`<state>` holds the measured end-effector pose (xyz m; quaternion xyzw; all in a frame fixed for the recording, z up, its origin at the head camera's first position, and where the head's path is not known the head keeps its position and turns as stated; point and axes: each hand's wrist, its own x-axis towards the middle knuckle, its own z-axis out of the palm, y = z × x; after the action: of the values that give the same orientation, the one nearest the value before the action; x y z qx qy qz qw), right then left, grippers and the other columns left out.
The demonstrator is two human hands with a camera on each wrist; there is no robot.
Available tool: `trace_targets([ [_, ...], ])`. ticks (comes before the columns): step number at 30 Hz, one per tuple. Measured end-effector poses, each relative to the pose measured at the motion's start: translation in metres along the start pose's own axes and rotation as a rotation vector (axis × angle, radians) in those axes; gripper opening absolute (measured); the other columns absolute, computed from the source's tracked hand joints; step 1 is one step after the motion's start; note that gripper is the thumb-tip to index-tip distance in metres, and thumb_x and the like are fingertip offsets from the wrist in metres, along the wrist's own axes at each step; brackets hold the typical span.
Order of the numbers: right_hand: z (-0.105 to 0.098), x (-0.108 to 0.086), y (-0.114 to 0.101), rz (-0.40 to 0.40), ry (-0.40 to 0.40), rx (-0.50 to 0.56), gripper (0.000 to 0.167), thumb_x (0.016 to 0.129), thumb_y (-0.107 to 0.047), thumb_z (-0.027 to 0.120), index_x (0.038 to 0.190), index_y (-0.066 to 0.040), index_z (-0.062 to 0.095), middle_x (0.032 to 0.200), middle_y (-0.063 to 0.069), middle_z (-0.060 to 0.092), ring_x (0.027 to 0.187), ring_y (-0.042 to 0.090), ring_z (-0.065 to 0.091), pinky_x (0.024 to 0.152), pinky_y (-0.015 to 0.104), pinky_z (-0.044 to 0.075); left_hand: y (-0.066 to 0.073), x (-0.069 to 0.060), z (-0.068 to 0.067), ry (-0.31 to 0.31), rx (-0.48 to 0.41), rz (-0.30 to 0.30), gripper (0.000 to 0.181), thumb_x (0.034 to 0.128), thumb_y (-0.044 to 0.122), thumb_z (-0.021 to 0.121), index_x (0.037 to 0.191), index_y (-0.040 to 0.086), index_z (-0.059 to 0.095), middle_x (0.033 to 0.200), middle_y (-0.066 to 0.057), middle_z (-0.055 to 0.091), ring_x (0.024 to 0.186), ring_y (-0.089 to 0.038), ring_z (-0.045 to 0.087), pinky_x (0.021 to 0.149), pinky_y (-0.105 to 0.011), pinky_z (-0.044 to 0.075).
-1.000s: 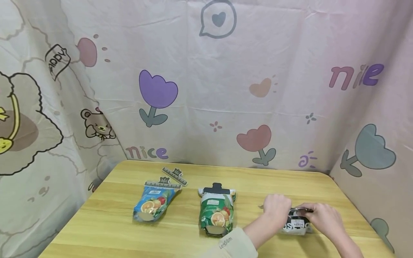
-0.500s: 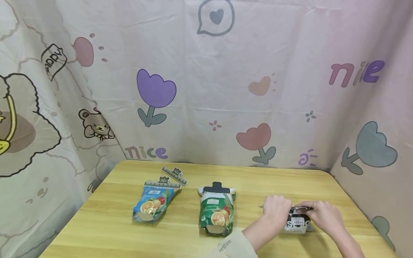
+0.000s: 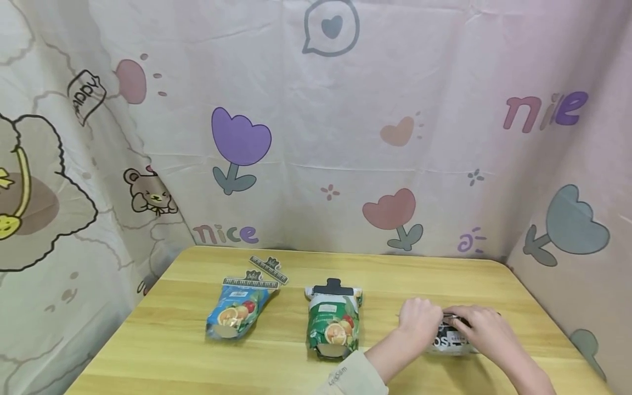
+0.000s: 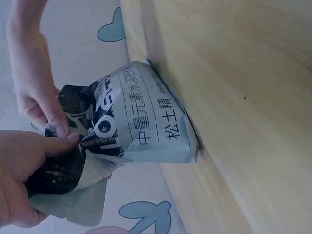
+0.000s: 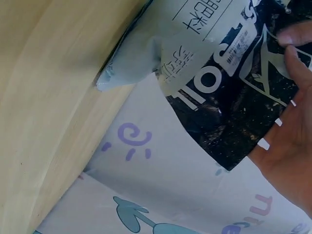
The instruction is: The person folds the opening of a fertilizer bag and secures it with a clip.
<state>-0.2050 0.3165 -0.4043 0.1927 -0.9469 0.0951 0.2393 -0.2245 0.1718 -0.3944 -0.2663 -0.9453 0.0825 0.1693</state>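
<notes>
A black and pale grey fertilizer pouch (image 3: 451, 341) stands at the table's right side in the head view. My left hand (image 3: 419, 323) grips one end of its top; in the left wrist view this hand (image 4: 19, 180) has its thumb over the folded black film. My right hand (image 3: 486, 329) pinches the top edge close beside it. In the right wrist view, the thumb of the right hand (image 5: 292, 131) lies on the front of the pouch (image 5: 219, 73), its other fingers behind. Both thumbs nearly meet there. White teeth show along the pouch's top edge, partly hidden.
On the wooden table (image 3: 276, 367) lie a blue pouch (image 3: 237, 312) with a piano-patterned clip (image 3: 250, 282), and a green pouch (image 3: 333, 329) with a black clip (image 3: 333, 288). Another piano-patterned clip (image 3: 269, 269) lies behind the blue pouch. A printed curtain (image 3: 316, 137) encloses the back and sides.
My right hand has shifted left along the pouch's top, its fingers now close to the left hand. The left hand stays gripping nearly the same place. The other pouches have not moved.
</notes>
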Motion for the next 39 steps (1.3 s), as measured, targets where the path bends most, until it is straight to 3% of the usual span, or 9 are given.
trace_targets([
  [4,0.004,0.000,0.000,0.009,0.006,-0.032,0.018,0.068,-0.012,0.079,0.083,-0.018,0.072,0.076,-0.003,0.067,0.066,0.022,0.063,0.053,0.040,0.048,-0.002,-0.001,0.003,0.010,0.008,0.028,0.011,0.0813,0.030,0.067,0.072,0.036,0.066,0.060,0.015,0.053,0.051,-0.004,0.044,0.042,-0.020,0.038],
  [10,0.008,0.001,0.000,0.070,0.038,-0.049,0.024,0.063,0.000,0.075,0.077,-0.019,0.074,0.068,0.001,0.066,0.048,0.017,0.050,0.038,0.033,0.037,0.000,0.000,0.007,0.063,0.005,-0.027,0.016,0.0795,0.029,0.068,0.066,0.037,0.064,0.056,0.016,0.052,0.049,-0.002,0.042,0.041,-0.019,0.037],
  [14,0.008,0.003,-0.001,0.106,0.033,-0.036,0.027,0.061,0.003,0.072,0.076,-0.019,0.075,0.066,0.002,0.065,0.044,0.011,0.036,0.035,0.030,0.030,0.001,0.000,0.005,0.042,-0.005,-0.059,0.014,0.0797,0.029,0.068,0.069,0.037,0.065,0.056,0.016,0.051,0.049,-0.002,0.040,0.041,-0.018,0.037],
  [18,0.007,0.004,0.000,0.117,0.021,-0.028,0.026,0.062,0.003,0.071,0.077,-0.019,0.075,0.067,0.002,0.066,0.044,0.011,0.037,0.035,0.030,0.031,0.000,0.000,0.004,0.046,-0.012,-0.057,0.016,0.0793,0.028,0.068,0.067,0.038,0.064,0.056,0.016,0.051,0.050,-0.002,0.041,0.042,-0.018,0.037],
  [21,0.007,0.003,0.002,0.109,0.003,-0.017,0.024,0.065,0.000,0.072,0.079,-0.019,0.074,0.072,0.001,0.067,0.048,0.014,0.049,0.038,0.032,0.036,-0.003,-0.001,0.006,0.061,-0.016,-0.024,0.015,0.0787,0.027,0.069,0.067,0.036,0.064,0.057,0.016,0.051,0.050,-0.003,0.043,0.042,-0.019,0.037],
  [24,0.005,0.000,0.004,0.103,-0.029,0.021,0.017,0.073,-0.011,0.074,0.087,-0.021,0.074,0.082,-0.001,0.068,0.067,0.022,0.062,0.051,0.040,0.046,-0.006,-0.003,0.008,0.066,-0.025,0.014,0.009,0.0789,0.029,0.069,0.071,0.034,0.065,0.057,0.014,0.051,0.048,-0.004,0.042,0.041,-0.020,0.036],
  [28,0.002,-0.003,0.008,0.099,-0.077,0.094,0.015,0.082,-0.029,0.069,0.096,-0.024,0.072,0.092,-0.004,0.068,0.087,0.026,0.063,0.067,0.048,0.049,-0.008,-0.004,0.011,0.065,-0.032,0.036,0.010,0.0863,0.039,0.060,0.083,0.032,0.066,0.058,0.014,0.053,0.046,-0.004,0.040,0.039,-0.020,0.033],
  [34,-0.002,-0.005,0.010,0.070,-0.104,0.149,0.016,0.088,-0.030,0.062,0.101,-0.029,0.070,0.096,-0.010,0.066,0.089,0.022,0.062,0.066,0.046,0.049,-0.013,-0.005,0.012,0.047,-0.058,0.070,0.033,0.0939,0.051,0.040,0.086,0.029,0.062,0.058,0.012,0.049,0.047,-0.004,0.041,0.041,-0.020,0.034],
  [39,-0.001,-0.004,0.008,0.144,-0.092,0.125,0.016,0.089,-0.031,0.060,0.094,-0.022,0.073,0.092,-0.002,0.068,0.084,0.027,0.063,0.064,0.047,0.048,-0.014,-0.004,0.012,0.049,-0.059,0.077,0.033,0.0962,0.047,0.037,0.082,0.028,0.061,0.055,0.011,0.043,0.046,-0.005,0.039,0.040,-0.021,0.033],
])
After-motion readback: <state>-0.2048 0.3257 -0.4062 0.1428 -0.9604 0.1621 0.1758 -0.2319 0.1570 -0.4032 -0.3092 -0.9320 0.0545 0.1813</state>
